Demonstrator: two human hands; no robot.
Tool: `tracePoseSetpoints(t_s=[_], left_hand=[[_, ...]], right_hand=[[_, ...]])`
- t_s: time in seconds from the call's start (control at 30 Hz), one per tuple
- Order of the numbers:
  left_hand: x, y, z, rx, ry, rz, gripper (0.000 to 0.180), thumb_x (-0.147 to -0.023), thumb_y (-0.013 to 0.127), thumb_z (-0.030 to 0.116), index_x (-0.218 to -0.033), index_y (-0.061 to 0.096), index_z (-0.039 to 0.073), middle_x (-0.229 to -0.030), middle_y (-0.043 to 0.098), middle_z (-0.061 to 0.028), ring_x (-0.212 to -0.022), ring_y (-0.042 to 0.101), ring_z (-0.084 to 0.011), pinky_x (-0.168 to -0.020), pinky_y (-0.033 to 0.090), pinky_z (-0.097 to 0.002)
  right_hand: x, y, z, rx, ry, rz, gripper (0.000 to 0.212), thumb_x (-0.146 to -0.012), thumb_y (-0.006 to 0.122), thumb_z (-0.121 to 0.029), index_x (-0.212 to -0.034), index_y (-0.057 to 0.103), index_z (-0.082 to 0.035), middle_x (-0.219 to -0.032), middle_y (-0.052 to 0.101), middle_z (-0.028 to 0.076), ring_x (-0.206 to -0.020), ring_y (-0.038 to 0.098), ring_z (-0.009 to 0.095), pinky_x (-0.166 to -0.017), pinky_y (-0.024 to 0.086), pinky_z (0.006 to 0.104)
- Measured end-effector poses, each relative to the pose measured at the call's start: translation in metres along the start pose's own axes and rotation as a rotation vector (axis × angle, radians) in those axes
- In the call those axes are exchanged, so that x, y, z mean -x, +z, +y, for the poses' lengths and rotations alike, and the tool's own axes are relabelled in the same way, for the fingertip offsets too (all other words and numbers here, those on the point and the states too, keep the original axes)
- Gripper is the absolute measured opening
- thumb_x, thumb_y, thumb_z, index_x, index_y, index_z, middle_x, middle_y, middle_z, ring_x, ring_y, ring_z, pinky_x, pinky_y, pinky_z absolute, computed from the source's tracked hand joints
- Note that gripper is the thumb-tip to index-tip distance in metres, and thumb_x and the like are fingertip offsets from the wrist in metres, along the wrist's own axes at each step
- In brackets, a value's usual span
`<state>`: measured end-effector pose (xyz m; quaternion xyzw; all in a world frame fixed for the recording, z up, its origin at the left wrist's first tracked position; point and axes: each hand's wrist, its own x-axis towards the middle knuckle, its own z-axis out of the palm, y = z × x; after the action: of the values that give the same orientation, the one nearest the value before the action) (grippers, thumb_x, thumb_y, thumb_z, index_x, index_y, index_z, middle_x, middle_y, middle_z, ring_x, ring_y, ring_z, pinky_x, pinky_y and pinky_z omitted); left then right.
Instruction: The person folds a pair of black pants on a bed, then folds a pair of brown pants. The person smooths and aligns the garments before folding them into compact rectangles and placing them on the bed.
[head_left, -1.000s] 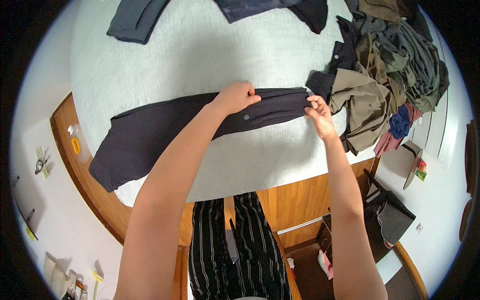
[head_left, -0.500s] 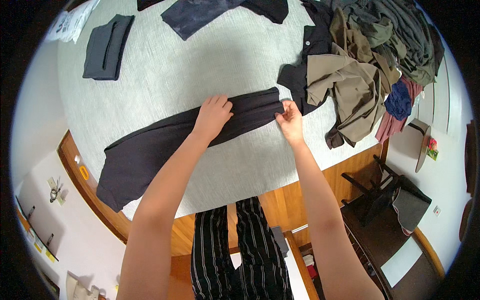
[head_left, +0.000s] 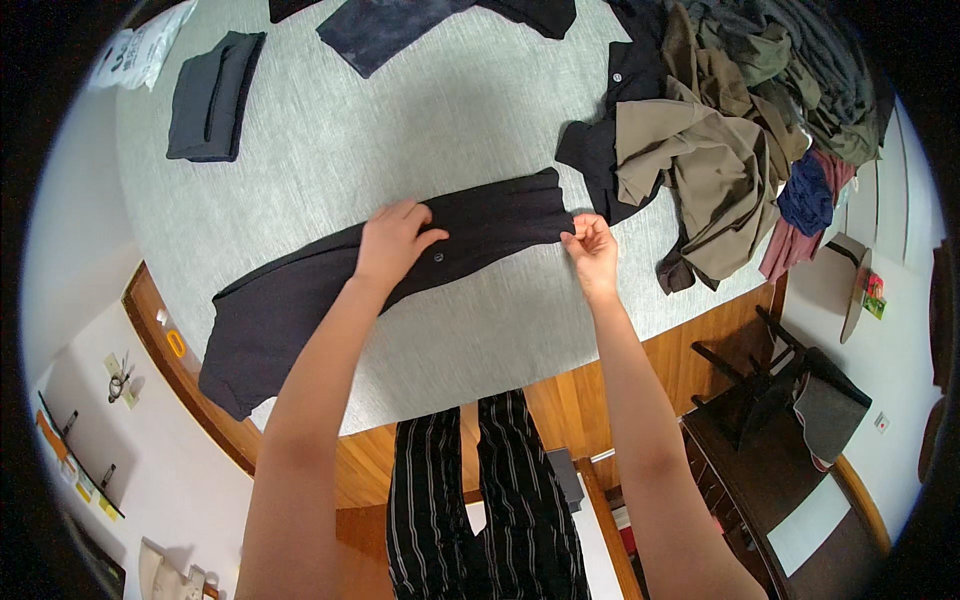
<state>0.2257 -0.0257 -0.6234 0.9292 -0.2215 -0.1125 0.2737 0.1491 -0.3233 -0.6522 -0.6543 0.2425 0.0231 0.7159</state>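
A pair of black trousers (head_left: pixel 300 315), folded lengthwise into one long strip, lies across the near part of the table. Its wide end points to the lower left and its narrow leg end to the right. My left hand (head_left: pixel 394 245) rests on the middle of the strip, thumb held away from the fingers. A small round mark shows on the cloth beside that thumb. At the narrow end, my right hand (head_left: pixel 593 250) pinches the near corner of the hem between thumb and fingers.
The table (head_left: pixel 480 320) has a pale grey cover. A heap of dark, olive and brown clothes (head_left: pixel 700 180) lies at the right. Folded dark grey clothing (head_left: pixel 215 95) and a white plastic bag (head_left: pixel 140 50) are far left. Dark garments (head_left: pixel 390 35) lie along the far edge. A chair (head_left: pixel 770 390) stands right.
My left hand has slid left along the trousers, uncovering the small round mark. The right hand has shifted slightly right and down, and the hem now lies flatter and wider.
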Motion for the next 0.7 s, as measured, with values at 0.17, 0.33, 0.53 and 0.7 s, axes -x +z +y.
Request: tracePoseSetpoints(t_s=[0.17,0.33,0.53,0.7], left_hand=[[0.029,-0.027,-0.03,-0.178,-0.055,-0.114,0.031,-0.078,0.071,0.033,-0.08,0.058,0.006,-0.073,0.059,-0.0063,-0.07,0.058,-0.0256,-0.075,0.044,-0.0355],[0.053,-0.047,-0.044,-0.212,-0.121,-0.175,0.03,-0.075,0.072,0.033,-0.077,0.057,0.007,-0.073,0.06,-0.0049,-0.073,0.059,-0.0239,-0.077,0.041,-0.0348],[0.087,-0.053,-0.054,-0.245,-0.19,-0.02,0.027,-0.071,0.077,0.022,-0.079,0.056,0.007,-0.07,0.056,-0.0048,-0.069,0.056,-0.0234,-0.076,0.039,-0.0346],[0.105,-0.057,-0.065,-0.281,-0.154,0.034,0.025,-0.071,0.076,0.021,-0.082,0.058,0.007,-0.08,0.056,-0.0046,-0.078,0.056,-0.0238,-0.077,0.04,-0.0358]], right_hand=[[-0.007,0.008,0.004,0.107,0.021,0.069,0.028,-0.079,0.063,0.013,-0.1,0.053,-0.003,-0.079,0.059,-0.001,-0.069,0.054,0.004,-0.065,0.044,0.018],[-0.011,0.02,-0.006,0.153,0.035,0.155,0.016,-0.082,0.066,0.0,-0.096,0.057,-0.001,-0.077,0.06,-0.001,-0.068,0.053,0.005,-0.064,0.043,0.0202],[-0.038,0.028,-0.048,0.631,0.311,0.184,0.04,-0.076,0.077,-0.037,-0.074,0.067,0.002,-0.072,0.065,0.004,-0.066,0.057,0.012,-0.068,0.047,0.0268],[-0.058,0.02,-0.046,0.74,0.317,0.076,0.047,-0.07,0.081,-0.04,-0.08,0.07,0.004,-0.078,0.068,0.009,-0.072,0.062,0.016,-0.073,0.049,0.0301]])
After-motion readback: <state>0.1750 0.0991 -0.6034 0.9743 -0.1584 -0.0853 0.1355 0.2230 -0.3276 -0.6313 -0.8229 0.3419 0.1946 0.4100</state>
